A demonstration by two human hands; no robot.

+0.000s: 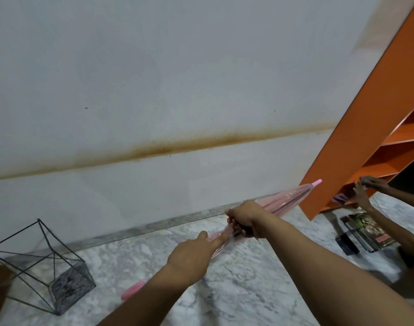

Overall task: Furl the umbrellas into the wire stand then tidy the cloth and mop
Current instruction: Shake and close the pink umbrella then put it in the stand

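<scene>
Nearest, two bare forearms reaching forward over grey-veined marble floor (236,285). Left hand (191,257) lying along the lower part of a pink see-through umbrella (281,203), index finger stretched straight against the gathered canopy, other fingers hidden behind the hand, so grip there impossible to judge. Right hand (244,218) further up, fingers curled tight round the furled canopy at mid-length. Umbrella held aslant above the floor, pink handle (134,290) low and to the left beside the left forearm, pink tip (317,182) high and to the right, just in front of the orange shelf unit (366,142). Off to the left, well apart from the umbrella, a black wire stand (45,264) sitting on the floor, tilted in view, holding no umbrella. Beyond, a white wall (177,67) with a brown stain running across it. At far right, another person's two hands (370,187) busy at the lowest orange shelf, with a stack of magazines (368,231) on the floor beneath; cover lettering red but too blurred to read.
</scene>
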